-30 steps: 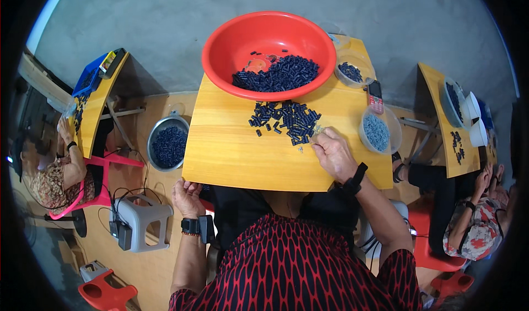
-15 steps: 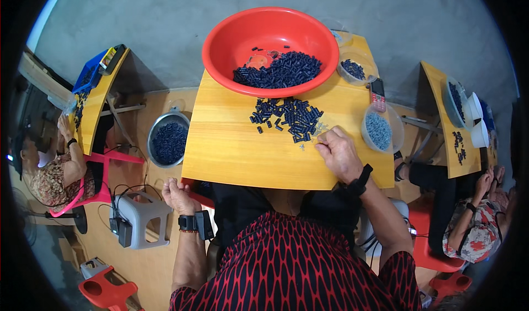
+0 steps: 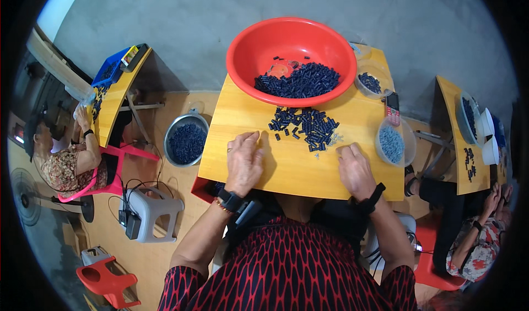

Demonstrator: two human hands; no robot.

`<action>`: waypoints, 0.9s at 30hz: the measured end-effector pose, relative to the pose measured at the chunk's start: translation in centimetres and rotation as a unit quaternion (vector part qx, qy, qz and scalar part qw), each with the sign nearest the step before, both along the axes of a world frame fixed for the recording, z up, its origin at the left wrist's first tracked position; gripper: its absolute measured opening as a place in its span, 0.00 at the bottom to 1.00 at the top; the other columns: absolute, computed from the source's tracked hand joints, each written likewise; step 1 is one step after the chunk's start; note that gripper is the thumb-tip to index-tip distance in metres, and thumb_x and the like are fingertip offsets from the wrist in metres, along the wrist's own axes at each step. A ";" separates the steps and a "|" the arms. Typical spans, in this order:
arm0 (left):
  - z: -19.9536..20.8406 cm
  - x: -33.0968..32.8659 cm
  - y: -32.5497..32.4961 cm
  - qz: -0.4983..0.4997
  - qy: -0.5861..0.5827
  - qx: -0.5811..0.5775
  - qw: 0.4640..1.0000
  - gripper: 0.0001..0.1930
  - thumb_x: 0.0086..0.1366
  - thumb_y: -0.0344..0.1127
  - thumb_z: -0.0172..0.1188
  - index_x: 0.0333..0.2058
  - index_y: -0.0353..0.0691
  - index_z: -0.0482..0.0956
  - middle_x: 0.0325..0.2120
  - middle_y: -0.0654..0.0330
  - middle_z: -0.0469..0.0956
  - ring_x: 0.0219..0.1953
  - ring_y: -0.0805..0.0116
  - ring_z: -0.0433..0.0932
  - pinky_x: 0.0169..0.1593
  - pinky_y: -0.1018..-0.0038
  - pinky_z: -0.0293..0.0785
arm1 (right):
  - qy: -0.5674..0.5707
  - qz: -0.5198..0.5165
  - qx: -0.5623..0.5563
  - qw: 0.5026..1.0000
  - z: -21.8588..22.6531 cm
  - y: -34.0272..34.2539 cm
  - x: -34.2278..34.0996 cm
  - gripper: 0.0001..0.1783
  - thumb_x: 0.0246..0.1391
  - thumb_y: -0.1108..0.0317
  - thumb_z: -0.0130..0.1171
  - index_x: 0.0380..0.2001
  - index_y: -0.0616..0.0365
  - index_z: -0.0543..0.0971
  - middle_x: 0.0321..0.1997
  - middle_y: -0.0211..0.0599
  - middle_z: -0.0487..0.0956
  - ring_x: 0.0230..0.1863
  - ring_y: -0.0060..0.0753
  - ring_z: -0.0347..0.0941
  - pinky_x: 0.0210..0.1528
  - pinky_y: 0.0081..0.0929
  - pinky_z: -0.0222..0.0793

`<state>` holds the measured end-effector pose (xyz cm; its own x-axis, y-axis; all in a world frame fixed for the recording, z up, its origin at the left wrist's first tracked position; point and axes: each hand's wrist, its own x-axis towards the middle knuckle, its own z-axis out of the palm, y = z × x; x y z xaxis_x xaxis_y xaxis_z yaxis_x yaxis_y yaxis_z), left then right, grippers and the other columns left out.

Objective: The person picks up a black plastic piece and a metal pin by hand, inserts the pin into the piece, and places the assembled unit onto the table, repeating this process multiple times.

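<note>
On the yellow wooden table (image 3: 226, 123) lies a loose pile of short dark blue cylinders (image 3: 314, 129). Beside its right edge are a few small pale blue-grey pieces (image 3: 335, 139). My right hand (image 3: 356, 172) rests on the table just below them, fingers curled inward; anything in them is hidden. Over the table's near left part is my left hand (image 3: 245, 159), apart from the pile, its fingers bent and together; whether they hold something does not show. Behind the pile stands a large red basin (image 3: 245, 49) partly filled with more dark cylinders.
Right of the pile are a clear tub (image 3: 409, 145) of pale blue-grey pieces, a phone (image 3: 392, 110) and another clear tub (image 3: 388, 78). A metal bowl (image 3: 205, 126) and grey stool (image 3: 149, 214) stand left. A red container (image 3: 201, 190) shows under the table edge. Two people sit nearby.
My left hand has risen from beside the table's near left edge to above the tabletop. My right hand stays near the small pale pieces. The whole view has shifted slightly.
</note>
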<state>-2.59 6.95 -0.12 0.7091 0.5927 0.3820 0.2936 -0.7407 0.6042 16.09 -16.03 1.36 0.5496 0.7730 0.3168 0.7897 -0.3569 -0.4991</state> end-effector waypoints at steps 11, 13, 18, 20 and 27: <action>-0.5 3.1 -4.1 -0.012 0.173 0.111 0.979 0.35 0.59 0.41 0.61 0.63 0.32 0.62 0.65 0.41 0.56 0.66 0.39 0.54 0.67 0.49 0.48 | 0.043 -0.020 0.057 0.997 -0.6 -2.1 -1.4 0.02 0.56 0.78 0.53 0.33 0.66 0.73 0.35 0.52 0.71 0.35 0.60 0.71 0.36 0.45 0.67; -0.3 3.3 -4.4 -0.014 0.179 0.117 0.977 0.36 0.59 0.41 0.61 0.63 0.33 0.62 0.65 0.41 0.56 0.66 0.40 0.55 0.67 0.49 0.48 | 0.047 -0.014 0.069 0.996 -0.8 -2.0 -1.4 0.02 0.56 0.78 0.53 0.33 0.66 0.73 0.35 0.52 0.72 0.36 0.60 0.71 0.36 0.45 0.68; 0.2 3.9 -3.2 -0.024 0.124 0.088 0.988 0.33 0.58 0.35 0.62 0.62 0.34 0.65 0.61 0.41 0.61 0.60 0.40 0.62 0.63 0.52 0.55 | 0.057 -0.025 0.093 0.994 -1.1 -2.0 -1.4 0.03 0.56 0.79 0.55 0.34 0.66 0.74 0.36 0.52 0.73 0.37 0.59 0.72 0.38 0.42 0.69; -0.4 4.0 -1.3 0.047 0.040 0.050 0.997 0.27 0.57 0.31 0.61 0.56 0.34 0.71 0.54 0.45 0.68 0.54 0.45 0.67 0.58 0.54 0.61 | 0.065 -0.028 0.093 0.993 -0.9 -2.1 -1.5 0.03 0.56 0.78 0.55 0.34 0.66 0.74 0.36 0.51 0.73 0.37 0.58 0.72 0.38 0.41 0.69; -0.8 5.9 0.8 0.104 0.053 -0.013 0.993 0.15 0.54 0.31 0.64 0.43 0.41 0.81 0.39 0.54 0.76 0.44 0.52 0.71 0.50 0.58 0.64 | 0.063 -0.046 0.085 0.993 -1.1 -2.2 -1.3 0.03 0.56 0.81 0.53 0.34 0.65 0.73 0.35 0.48 0.73 0.36 0.52 0.73 0.38 0.35 0.69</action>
